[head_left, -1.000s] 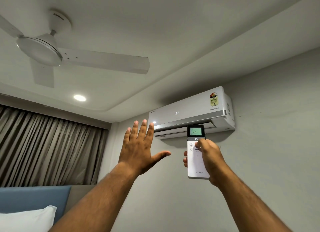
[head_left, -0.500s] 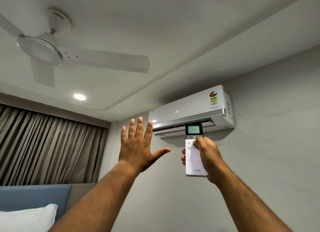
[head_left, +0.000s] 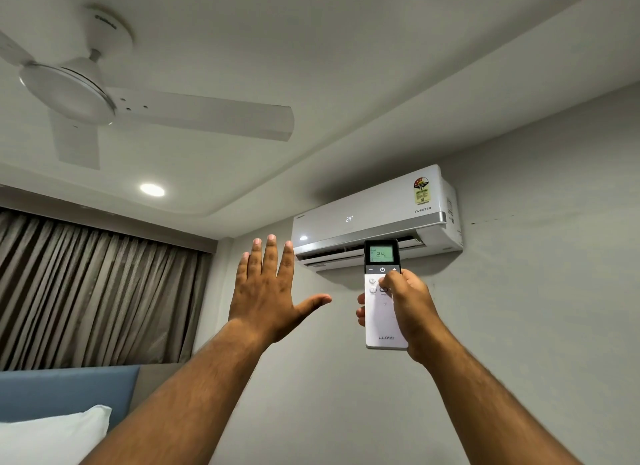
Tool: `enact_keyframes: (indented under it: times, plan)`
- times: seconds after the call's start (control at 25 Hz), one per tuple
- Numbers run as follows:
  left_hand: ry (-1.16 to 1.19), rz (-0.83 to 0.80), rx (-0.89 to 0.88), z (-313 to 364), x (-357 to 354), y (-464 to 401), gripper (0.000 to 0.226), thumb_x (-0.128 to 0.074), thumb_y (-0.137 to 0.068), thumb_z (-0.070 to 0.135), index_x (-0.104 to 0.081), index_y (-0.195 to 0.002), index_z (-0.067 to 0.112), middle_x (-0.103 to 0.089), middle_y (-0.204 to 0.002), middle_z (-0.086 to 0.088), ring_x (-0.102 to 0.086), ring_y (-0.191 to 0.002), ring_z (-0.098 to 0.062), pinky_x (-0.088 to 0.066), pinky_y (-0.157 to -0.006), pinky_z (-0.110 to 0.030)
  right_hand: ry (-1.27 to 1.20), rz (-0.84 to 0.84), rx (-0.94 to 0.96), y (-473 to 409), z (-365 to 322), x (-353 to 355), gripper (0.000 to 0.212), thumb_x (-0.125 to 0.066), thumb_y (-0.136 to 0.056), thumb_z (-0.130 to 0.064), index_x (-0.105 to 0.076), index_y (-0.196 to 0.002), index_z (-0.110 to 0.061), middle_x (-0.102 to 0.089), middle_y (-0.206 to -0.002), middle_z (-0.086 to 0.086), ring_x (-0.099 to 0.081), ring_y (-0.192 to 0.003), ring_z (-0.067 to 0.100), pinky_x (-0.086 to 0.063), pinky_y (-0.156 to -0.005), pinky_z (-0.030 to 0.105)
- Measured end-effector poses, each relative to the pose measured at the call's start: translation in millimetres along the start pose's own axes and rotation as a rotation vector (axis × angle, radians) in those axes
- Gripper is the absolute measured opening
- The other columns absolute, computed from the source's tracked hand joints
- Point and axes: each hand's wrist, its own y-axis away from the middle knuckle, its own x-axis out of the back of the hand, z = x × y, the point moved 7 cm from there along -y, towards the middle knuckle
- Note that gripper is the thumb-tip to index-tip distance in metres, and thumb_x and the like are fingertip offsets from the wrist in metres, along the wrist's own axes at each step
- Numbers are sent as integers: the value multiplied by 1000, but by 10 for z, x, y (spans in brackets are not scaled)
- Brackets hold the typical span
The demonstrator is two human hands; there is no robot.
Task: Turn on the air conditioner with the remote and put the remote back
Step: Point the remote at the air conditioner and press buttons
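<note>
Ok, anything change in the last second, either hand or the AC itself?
Very little. The right hand with the remote drifted slightly left and up, thumb now beside the power button; same grip. The left hand stays raised, open and empty. The air conditioner still reads 24, as does the remote screen. Ceiling fan unchanged.

fan (head_left: 79, 93) blade cropped, remote (head_left: 382, 312) buttons covered

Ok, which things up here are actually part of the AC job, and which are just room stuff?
Part of the job:
- remote, screen showing 24, held in the right hand
- air conditioner, panel lit with 24
- left hand, open, holding nothing, raised near the unit

Just room stuff:
- ceiling fan
- recessed light
- curtains
- pillow
- blue headboard
</note>
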Motion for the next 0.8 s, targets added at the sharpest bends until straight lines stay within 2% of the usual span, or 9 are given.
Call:
enact_keyframes:
  times: [0.2, 0.8]
  plan:
    - [15, -21, 5, 7, -24, 22, 110, 2, -61, 93, 24, -141, 20, 29, -149, -10, 20, -145, -32, 15, -112, -43, 14, 9, -4, 10, 18, 12, 9, -46, -94, -16, -54, -93, -10, -71, -76, 22, -70, -50, 27, -57, -46, 33]
    - [14, -59, 17, -44, -61, 67, 110, 4, -59, 93, 26, -139, 20, 17, -160, -13, 20, -146, -33, 14, -113, -44, 9, 5, -38, 22, 149, -53, 11, -45, -95, -15, -54, -94, -9, -71, -76, 21, -70, -49, 27, -57, -45, 33]
